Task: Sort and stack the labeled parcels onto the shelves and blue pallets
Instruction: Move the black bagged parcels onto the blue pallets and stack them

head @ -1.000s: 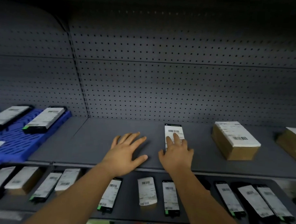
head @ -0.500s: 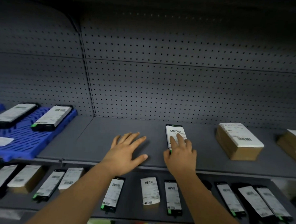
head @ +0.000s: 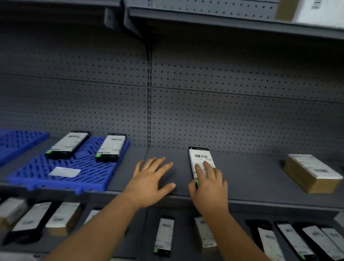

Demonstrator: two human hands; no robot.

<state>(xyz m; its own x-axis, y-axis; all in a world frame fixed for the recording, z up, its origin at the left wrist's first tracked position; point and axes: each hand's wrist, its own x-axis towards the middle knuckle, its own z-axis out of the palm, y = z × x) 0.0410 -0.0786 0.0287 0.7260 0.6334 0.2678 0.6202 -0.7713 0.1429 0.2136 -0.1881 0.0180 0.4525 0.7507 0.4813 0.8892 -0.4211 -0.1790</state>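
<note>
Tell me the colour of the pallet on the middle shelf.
Blue, clear in the head view: pallet.

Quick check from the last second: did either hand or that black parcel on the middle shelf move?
Little moved. The right hand slid slightly nearer along the black parcel, fingers flat on its label; the parcel lies where it was. The left hand stayed spread on the grey shelf. The view tilted up and turned left; the brown box and blue pallet stayed put.
</note>
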